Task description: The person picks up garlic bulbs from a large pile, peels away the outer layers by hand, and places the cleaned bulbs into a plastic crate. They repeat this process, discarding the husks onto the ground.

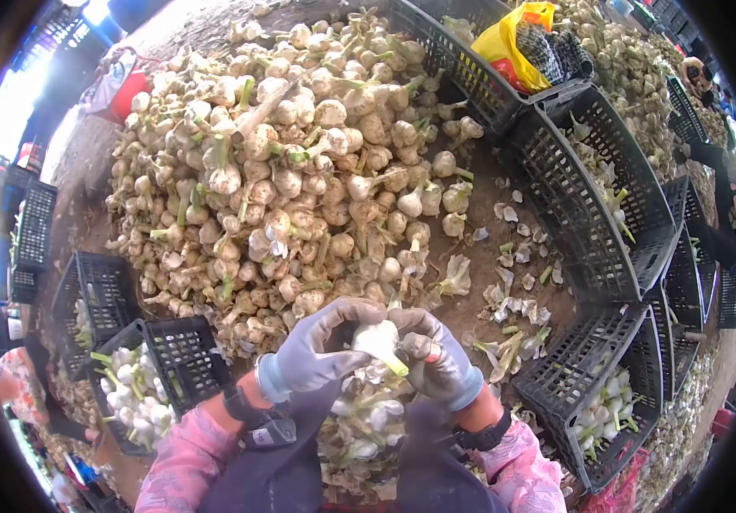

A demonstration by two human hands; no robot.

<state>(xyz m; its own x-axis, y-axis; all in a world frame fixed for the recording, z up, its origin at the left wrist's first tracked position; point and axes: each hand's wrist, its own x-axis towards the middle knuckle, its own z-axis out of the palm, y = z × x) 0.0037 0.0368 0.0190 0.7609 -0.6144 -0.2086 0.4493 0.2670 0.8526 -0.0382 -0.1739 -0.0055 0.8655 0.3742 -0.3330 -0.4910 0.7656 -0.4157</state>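
Note:
Between my gloved hands is a white garlic bulb (pixel 376 339) with a short green stem that points down toward me. My left hand (pixel 323 342) curls round its left side, thumb and fingers closed on it. From the other side, the bent fingers of my right hand (pixel 439 355) press against the bulb near the stem. Just beyond my hands rises a big pile of unpeeled garlic (pixel 300 171), dirty and brownish, with stems still on. Loose garlic skins (pixel 368 419) lie below the bulb, between my knees.
Black plastic crates stand on both sides; the left crate (pixel 182 363) and the right crate (pixel 590 368) hold cleaned garlic. A yellow bag (pixel 513 38) sits in a crate at the upper right. Skins (pixel 518 303) litter the ground. Other people are at the far left and right edges.

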